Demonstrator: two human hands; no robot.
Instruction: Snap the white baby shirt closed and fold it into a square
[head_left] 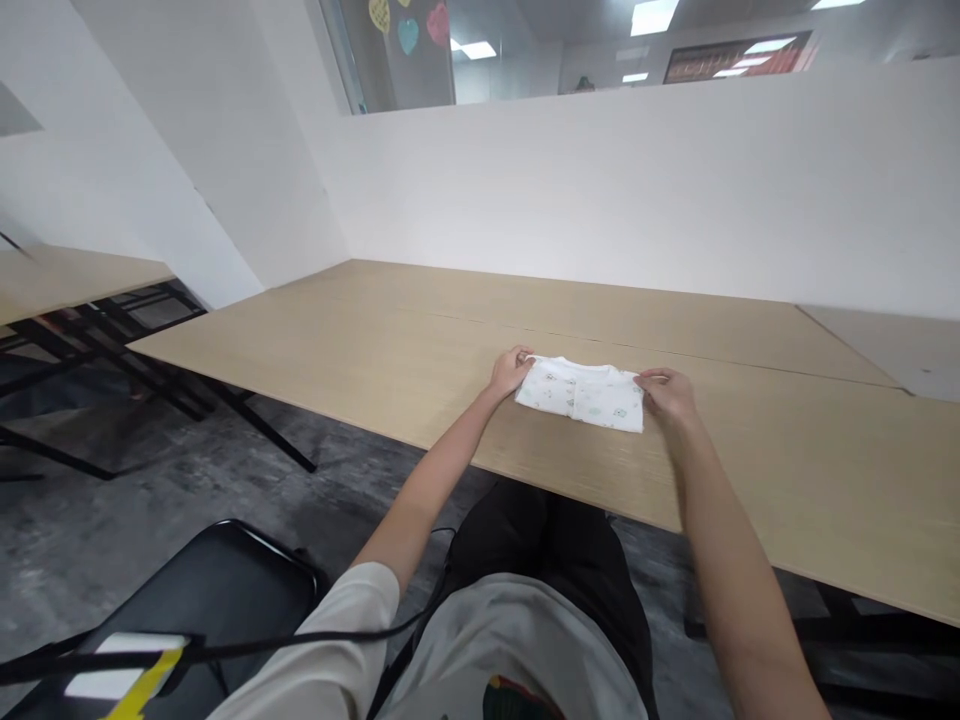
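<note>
A white cloth garment with small scattered prints, folded into a wide, low shape, lies flat on a long pale wood-look table, near the edge closest to the person. Its curved neckline faces the far side, and a vertical front line runs down near its middle. The left hand is at the garment's upper left corner, fingers bent and closed on the cloth, with the thumb toward its edge. The right hand is at the upper right corner, thumb and forefinger pinching the edge there; how the other fingers curl beneath is hard to tell. Both bare forearms reach over the table's near edge from a light short-sleeved shirt, above dark trousers. Behind the table stands a plain white wall with a glass window along its top, where paper hearts in yellow, teal and pink show at the left. On the person's left, a black padded chair stands on the mottled grey floor, bearing a flat white object crossed by a black cable and a yellow strip.
</note>
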